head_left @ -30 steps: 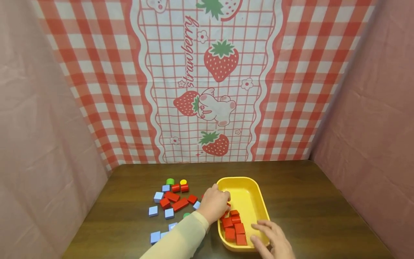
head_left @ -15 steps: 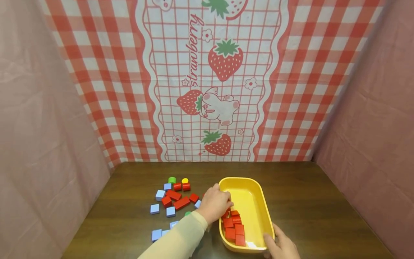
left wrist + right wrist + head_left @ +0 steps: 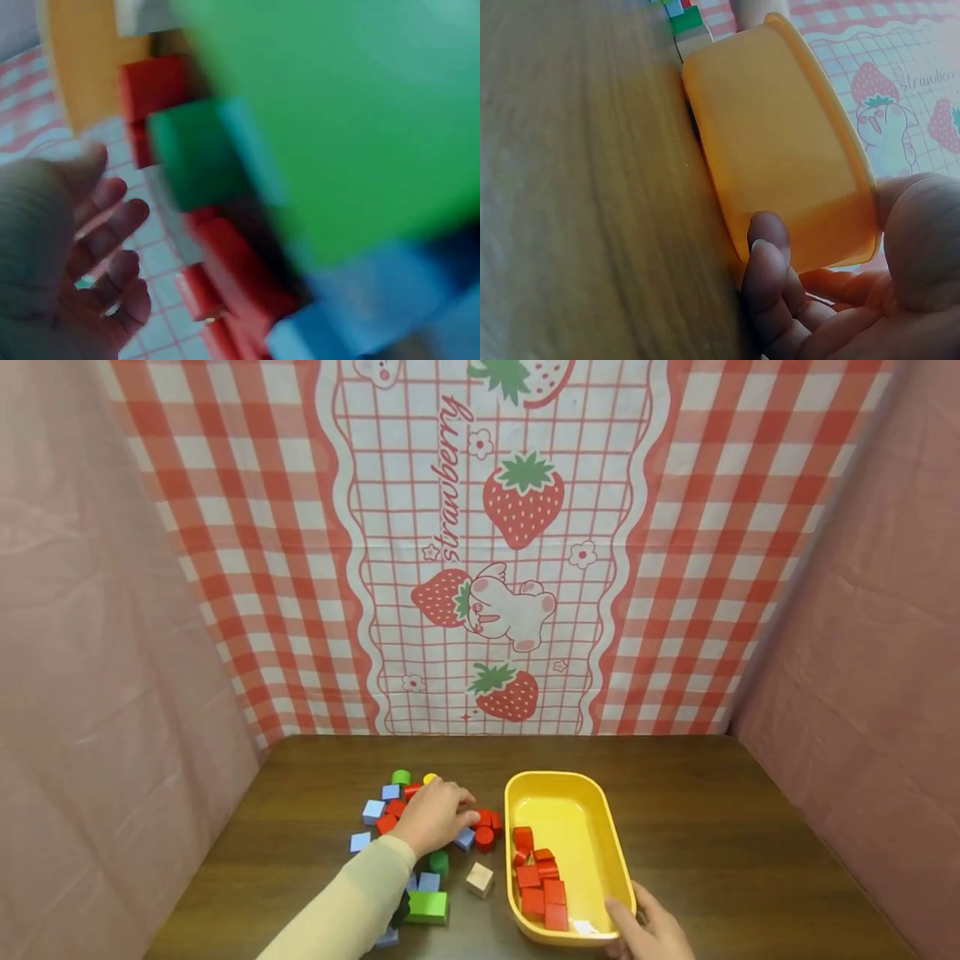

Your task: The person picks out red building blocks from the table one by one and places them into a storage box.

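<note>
In the head view my left hand (image 3: 435,814) hovers over the scattered toy blocks, its fingers loosely bent with nothing between them. The left wrist view shows the same hand (image 3: 82,255) apart from a dark green block (image 3: 199,154) and red blocks (image 3: 244,274). My right hand (image 3: 651,927) grips the near right corner of a yellow tub (image 3: 613,835), thumb over the rim. In the right wrist view its fingers (image 3: 769,270) press the tub's outer wall (image 3: 780,142). Several red blocks (image 3: 553,893) lie along the tub's left side.
Left of the tub lie a plain wooden cube (image 3: 480,880), a bright green block (image 3: 429,907) and a red cylinder (image 3: 484,838). Pale blue cubes (image 3: 373,812) are spread farther left. A checked strawberry cloth (image 3: 517,610) hangs behind the table (image 3: 712,827).
My left hand has left the tub and moved left over the loose blocks, uncovering another red block inside. My right hand has come to the tub's corner and taken hold of it.
</note>
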Demonstrator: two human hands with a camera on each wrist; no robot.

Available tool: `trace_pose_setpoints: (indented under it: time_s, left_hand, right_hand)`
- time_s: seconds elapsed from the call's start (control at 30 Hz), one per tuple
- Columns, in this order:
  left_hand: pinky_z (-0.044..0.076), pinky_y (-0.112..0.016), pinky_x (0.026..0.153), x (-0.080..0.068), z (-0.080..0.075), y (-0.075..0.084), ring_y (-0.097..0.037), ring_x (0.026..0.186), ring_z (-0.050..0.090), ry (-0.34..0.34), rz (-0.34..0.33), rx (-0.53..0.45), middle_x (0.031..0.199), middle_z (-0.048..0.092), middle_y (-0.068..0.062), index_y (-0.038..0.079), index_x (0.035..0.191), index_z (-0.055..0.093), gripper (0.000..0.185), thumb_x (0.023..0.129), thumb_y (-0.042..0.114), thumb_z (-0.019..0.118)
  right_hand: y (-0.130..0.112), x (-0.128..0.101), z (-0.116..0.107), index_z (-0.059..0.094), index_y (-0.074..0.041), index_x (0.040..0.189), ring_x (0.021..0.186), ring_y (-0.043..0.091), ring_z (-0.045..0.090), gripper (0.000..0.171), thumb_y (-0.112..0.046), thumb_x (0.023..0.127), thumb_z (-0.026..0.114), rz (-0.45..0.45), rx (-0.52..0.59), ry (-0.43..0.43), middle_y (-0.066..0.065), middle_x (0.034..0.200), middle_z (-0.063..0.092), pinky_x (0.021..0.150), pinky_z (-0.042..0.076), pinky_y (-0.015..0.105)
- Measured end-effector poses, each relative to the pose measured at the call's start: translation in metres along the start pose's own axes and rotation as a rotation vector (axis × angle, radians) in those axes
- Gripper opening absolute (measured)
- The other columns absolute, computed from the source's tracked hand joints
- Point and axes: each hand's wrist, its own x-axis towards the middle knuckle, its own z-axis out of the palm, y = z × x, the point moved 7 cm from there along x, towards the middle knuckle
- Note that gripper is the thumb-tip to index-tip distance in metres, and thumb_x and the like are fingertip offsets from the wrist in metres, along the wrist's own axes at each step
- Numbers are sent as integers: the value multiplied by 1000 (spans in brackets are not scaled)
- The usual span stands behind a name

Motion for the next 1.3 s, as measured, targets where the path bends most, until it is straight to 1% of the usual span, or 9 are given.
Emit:
trace_pose_setpoints:
  time_s: [0.2, 0.3, 0.43, 0.67, 0.77, 0.87, 1.03, 1.13, 1.3]
  left_hand:
    - [52, -38, 89, -8, 14, 5, -16, 92, 59, -22, 37, 43, 108, 79, 2, 15, 128, 75, 54, 91, 54, 82]
    - [49, -35, 81, -8, 14, 11, -16, 85, 55, -20, 3, 27, 94, 74, 3, 16, 130, 71, 54, 90, 49, 84]
    - [51, -36, 79, -8, 14, 18, -18, 84, 58, -42, -29, 50, 89, 72, 1, 13, 130, 69, 48, 93, 40, 84]
    - [51, -35, 75, -11, 14, 27, -20, 81, 60, -18, 29, 164, 88, 74, -1, 12, 126, 69, 47, 90, 37, 86]
    - [51, -34, 74, -13, 5, 28, -19, 81, 60, 15, 54, 156, 88, 75, 0, 14, 124, 71, 43, 90, 35, 87]
    - [52, -36, 77, -12, -15, 32, -19, 83, 60, 71, 61, 126, 93, 78, 1, 17, 120, 74, 34, 92, 33, 85]
    - [53, -36, 81, 0, -43, 54, -17, 89, 60, 152, 80, 29, 100, 79, 4, 20, 118, 77, 26, 97, 35, 80]
    - [52, -31, 80, 8, -35, 73, -14, 89, 59, 132, 136, 13, 104, 80, 7, 21, 120, 77, 27, 98, 37, 78]
    - [53, -29, 87, 19, 2, 94, -12, 91, 60, 62, 201, 27, 105, 79, 10, 22, 118, 77, 26, 98, 38, 78]
  right_hand:
    - [3, 1, 1, 46, 0, 156, 64, 22, 67, 68, -36, 102, 69, 6, 26, -47, 10, 73, 69, 57, 57, 33]
    - [5, 2, 1, 43, 0, 157, 63, 21, 66, 71, -36, 102, 69, 10, 64, -79, 10, 73, 68, 56, 57, 32]
    - [6, 3, 1, 41, 2, 158, 62, 21, 66, 73, -36, 102, 69, 10, 81, -90, 10, 74, 68, 56, 57, 32]
    - [5, 2, 0, 42, 3, 157, 63, 21, 66, 72, -35, 102, 69, 2, 78, -93, 10, 75, 69, 57, 58, 32]
    - [4, 2, 0, 41, 3, 158, 63, 21, 67, 72, -35, 103, 68, -9, 83, -103, 10, 76, 69, 57, 58, 31]
    - [4, 2, 1, 41, 3, 158, 63, 20, 67, 72, -34, 103, 68, -11, 91, -114, 10, 78, 70, 58, 59, 31]
    - [3, 3, -3, 43, 2, 157, 59, 19, 64, 70, -33, 102, 68, -14, 80, -96, 10, 75, 68, 57, 58, 31]
    - [3, 3, -3, 42, 2, 157, 58, 18, 63, 70, -32, 102, 68, -12, 80, -96, 10, 73, 68, 57, 58, 30]
    - [4, 2, 0, 43, 1, 157, 57, 18, 63, 70, -32, 102, 69, -8, 84, -98, 10, 73, 68, 56, 57, 30]
